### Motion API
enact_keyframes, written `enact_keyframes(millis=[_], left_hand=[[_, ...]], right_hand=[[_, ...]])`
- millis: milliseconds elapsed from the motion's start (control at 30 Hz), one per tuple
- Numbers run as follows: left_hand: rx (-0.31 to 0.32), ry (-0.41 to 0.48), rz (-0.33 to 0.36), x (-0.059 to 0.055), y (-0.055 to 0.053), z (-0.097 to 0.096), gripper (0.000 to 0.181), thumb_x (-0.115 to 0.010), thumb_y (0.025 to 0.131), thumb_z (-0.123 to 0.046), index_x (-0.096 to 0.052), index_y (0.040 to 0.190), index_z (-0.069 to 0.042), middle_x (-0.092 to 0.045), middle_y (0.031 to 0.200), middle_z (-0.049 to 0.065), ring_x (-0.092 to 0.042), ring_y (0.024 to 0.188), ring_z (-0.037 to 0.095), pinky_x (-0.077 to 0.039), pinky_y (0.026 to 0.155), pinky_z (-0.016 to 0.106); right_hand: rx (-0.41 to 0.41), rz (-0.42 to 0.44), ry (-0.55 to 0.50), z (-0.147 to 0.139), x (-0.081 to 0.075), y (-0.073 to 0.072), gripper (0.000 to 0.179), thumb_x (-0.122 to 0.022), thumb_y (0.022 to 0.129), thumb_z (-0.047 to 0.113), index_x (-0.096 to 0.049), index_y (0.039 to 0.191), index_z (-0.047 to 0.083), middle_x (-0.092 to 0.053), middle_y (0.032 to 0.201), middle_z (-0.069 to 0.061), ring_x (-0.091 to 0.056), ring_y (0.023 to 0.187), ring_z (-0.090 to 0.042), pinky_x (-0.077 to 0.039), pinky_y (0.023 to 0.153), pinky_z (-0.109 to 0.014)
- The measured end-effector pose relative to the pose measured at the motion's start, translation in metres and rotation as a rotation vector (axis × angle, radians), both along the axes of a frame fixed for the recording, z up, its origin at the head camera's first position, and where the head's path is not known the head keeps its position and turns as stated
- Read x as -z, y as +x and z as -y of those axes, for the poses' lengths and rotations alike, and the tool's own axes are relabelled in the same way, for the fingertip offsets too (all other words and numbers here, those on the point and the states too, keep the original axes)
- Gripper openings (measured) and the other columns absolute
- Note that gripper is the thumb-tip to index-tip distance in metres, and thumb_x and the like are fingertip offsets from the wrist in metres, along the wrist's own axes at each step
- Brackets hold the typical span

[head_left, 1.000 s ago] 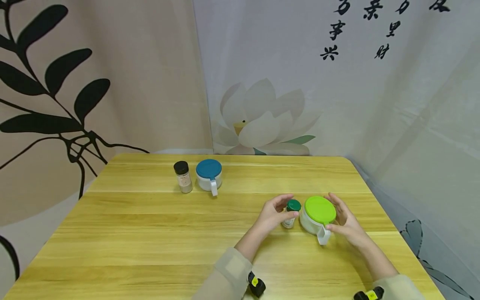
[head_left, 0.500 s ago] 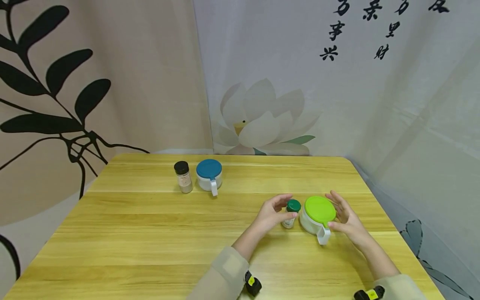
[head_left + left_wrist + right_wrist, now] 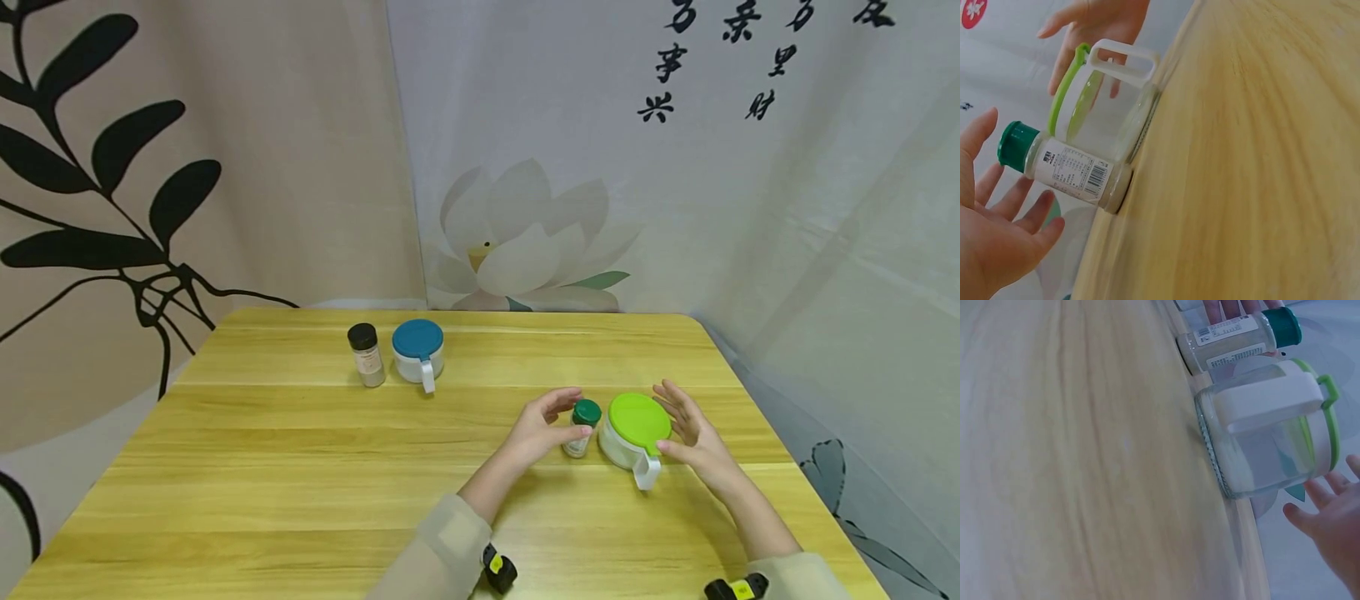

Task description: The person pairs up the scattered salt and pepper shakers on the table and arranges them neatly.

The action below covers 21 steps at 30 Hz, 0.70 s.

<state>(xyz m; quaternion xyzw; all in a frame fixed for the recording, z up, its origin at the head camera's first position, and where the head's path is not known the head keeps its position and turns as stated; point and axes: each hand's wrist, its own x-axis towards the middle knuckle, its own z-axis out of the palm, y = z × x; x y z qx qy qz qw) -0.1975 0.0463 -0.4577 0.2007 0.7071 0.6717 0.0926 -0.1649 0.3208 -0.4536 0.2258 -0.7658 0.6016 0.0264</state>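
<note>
- Left hand (image 3: 542, 432): bare, no rings or glove.
- Right hand (image 3: 693, 437): bare likewise.
- Left sleeve (image 3: 438, 552): loose beige cloth, ends short of the wrist.
- Right sleeve (image 3: 798, 577): same beige cloth.
- Wrist cameras (image 3: 498, 569): small black units with yellow tags, one at each cuff.

You have four containers on one counter (image 3: 300, 467). Two are small shaker bottles: one with a dark green cap (image 3: 581, 427), one with a black cap (image 3: 366, 354). Two are handled jars with white bases: one with a light green lid (image 3: 636, 432), one with a blue lid (image 3: 418, 350). You have two hands over the counter, one left hand (image 3: 542, 432) and one right hand (image 3: 693, 437).
</note>
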Motion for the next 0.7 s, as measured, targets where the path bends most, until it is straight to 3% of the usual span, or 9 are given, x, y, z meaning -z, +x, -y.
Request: enact_keyframes(millis=[233, 300, 400, 700], left_hand=[[0.001, -0.005, -0.009, -0.002, 0.000, 0.005, 0.056, -0.075, 0.085, -0.018, -0.053, 0.136, -0.016, -0.055, 0.133, 0.002, -0.047, 0.124, 0.023, -0.032, 0.106, 0.047], [0.008, 0.007, -0.005, -0.008, 0.004, 0.008, 0.057, -0.074, 0.085, -0.015, -0.051, 0.137, -0.013, -0.053, 0.135, 0.007, -0.045, 0.126, 0.028, -0.030, 0.106, 0.048], [0.012, 0.015, -0.008, -0.009, 0.004, 0.010, 0.058, -0.074, 0.085, -0.012, -0.051, 0.138, -0.012, -0.052, 0.137, 0.010, -0.044, 0.127, 0.029, -0.029, 0.107, 0.048], [0.016, -0.014, -0.021, -0.005, 0.000, 0.016, 0.061, -0.076, 0.084, -0.018, -0.050, 0.139, -0.019, -0.052, 0.136, -0.002, -0.044, 0.127, 0.018, -0.029, 0.108, 0.043]], right_hand=[[0.022, -0.016, 0.010, 0.000, -0.001, 0.001, 0.080, -0.056, 0.087, -0.011, -0.012, 0.152, 0.002, -0.018, 0.151, -0.029, -0.028, 0.136, -0.015, -0.025, 0.103, -0.016], [0.035, -0.019, 0.012, 0.002, -0.001, 0.001, 0.080, -0.056, 0.087, -0.011, -0.012, 0.152, 0.002, -0.017, 0.150, -0.029, -0.027, 0.136, -0.016, -0.024, 0.103, -0.016], [0.040, -0.035, 0.006, 0.005, -0.001, 0.002, 0.080, -0.055, 0.087, -0.012, -0.012, 0.152, 0.001, -0.018, 0.151, -0.028, -0.027, 0.136, -0.016, -0.024, 0.103, -0.015], [0.052, -0.069, -0.007, 0.011, -0.003, 0.000, 0.082, -0.057, 0.084, -0.014, -0.014, 0.152, 0.001, -0.019, 0.151, -0.026, -0.026, 0.137, -0.014, -0.022, 0.105, -0.015]])
